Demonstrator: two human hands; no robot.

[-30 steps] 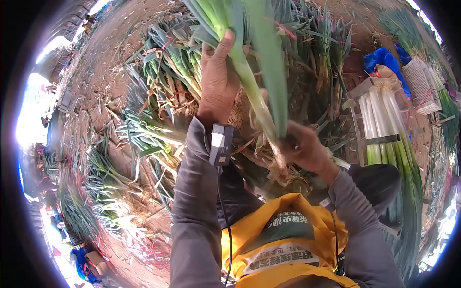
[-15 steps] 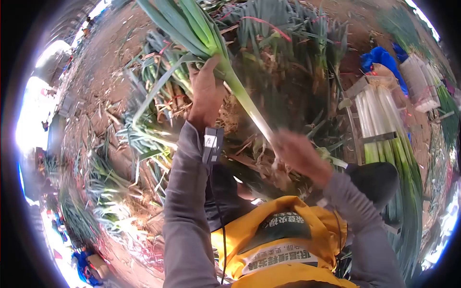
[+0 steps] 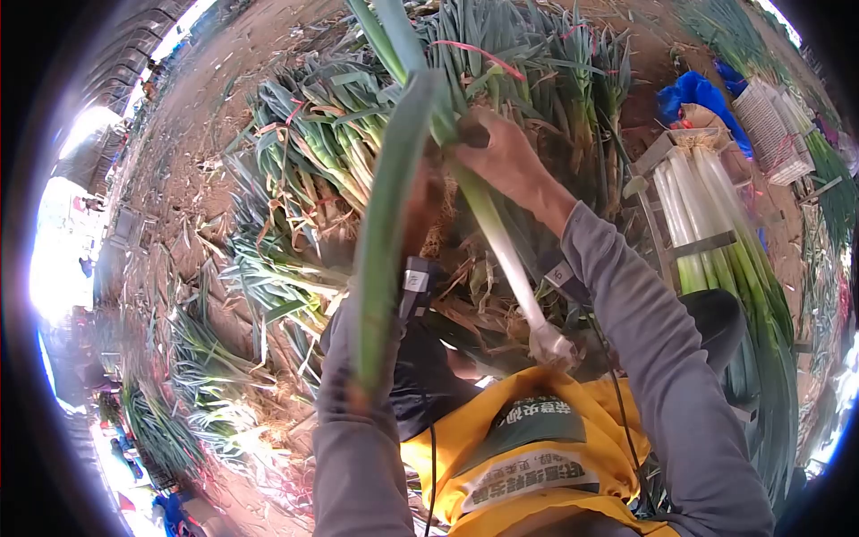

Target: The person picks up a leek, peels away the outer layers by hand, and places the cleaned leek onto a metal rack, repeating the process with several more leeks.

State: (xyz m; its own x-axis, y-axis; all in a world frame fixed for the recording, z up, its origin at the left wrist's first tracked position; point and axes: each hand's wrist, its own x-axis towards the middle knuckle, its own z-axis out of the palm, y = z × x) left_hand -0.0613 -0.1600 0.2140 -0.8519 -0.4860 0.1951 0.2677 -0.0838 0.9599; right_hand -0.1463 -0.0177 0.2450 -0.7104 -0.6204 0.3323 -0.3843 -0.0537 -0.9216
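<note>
A leek slants across the middle, its leaves up and its white root end low, near the yellow apron. My right hand is closed on it where the stem turns green, thumb and fingers pinching. One long green leaf bends over and hangs down on the left, in front of my left forearm. Behind that leaf, just left of the stem, is my left hand; it is smeared by motion and partly covered, so its fingers do not show.
Untrimmed leeks lie heaped ahead and to the left, some tied with red string. At right, a metal frame holds cleaned white leeks. Blue plastic and a white crate lie beyond it. Dry peelings cover the ground between my knees.
My right hand has moved up the leek from near its root end to the upper stem. My left hand has dropped lower, and a leaf now hangs down in front of it.
</note>
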